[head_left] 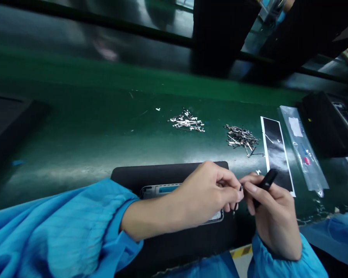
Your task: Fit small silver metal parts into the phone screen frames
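Observation:
My left hand (210, 189) is closed in a pinch on a small, thin dark strip (235, 209), which hangs below the fingertips. Close beside it, my right hand (274, 208) is wrapped round a black pen-like tool (269, 180); its thumb and forefinger come together at the left fingertips. Whether the right fingers also grip the strip cannot be made out. Under my left forearm lies a silver-edged phone-like frame (149, 192) with a blue strip inside, partly hidden. It rests on a black mat (174, 241).
Beyond the mat are a pile of pale small strips (188, 122) and a darker pile (241, 138). To the right lie a black sheet with white edges (277, 148), a clear plastic bag (304, 154) and a black tray (321, 127). Another dark tray (8, 119) stands left.

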`<control>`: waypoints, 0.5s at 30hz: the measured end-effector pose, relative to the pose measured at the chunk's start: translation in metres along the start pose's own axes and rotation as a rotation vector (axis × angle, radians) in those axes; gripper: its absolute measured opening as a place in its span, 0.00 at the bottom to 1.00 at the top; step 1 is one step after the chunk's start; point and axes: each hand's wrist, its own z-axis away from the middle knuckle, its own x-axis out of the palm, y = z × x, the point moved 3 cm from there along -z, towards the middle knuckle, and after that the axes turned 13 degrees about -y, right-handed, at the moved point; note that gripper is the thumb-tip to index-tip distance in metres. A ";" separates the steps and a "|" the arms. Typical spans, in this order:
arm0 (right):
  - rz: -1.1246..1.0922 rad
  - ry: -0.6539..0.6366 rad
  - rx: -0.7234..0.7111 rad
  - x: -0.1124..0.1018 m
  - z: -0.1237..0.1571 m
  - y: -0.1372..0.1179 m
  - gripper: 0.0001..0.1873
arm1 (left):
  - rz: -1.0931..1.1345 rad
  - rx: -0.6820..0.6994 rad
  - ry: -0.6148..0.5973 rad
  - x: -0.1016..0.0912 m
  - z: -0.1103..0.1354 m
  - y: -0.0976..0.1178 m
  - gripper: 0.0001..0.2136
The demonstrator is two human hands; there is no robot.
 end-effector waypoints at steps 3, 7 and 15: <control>-0.040 -0.054 0.034 0.004 0.000 0.000 0.07 | 0.029 -0.015 0.003 0.003 0.004 -0.006 0.05; -0.053 -0.079 0.058 0.008 0.001 0.003 0.07 | 0.019 -0.040 0.043 0.005 0.007 -0.011 0.05; -0.076 -0.099 0.067 0.008 0.005 0.005 0.06 | -0.021 -0.002 0.037 0.008 0.012 -0.014 0.05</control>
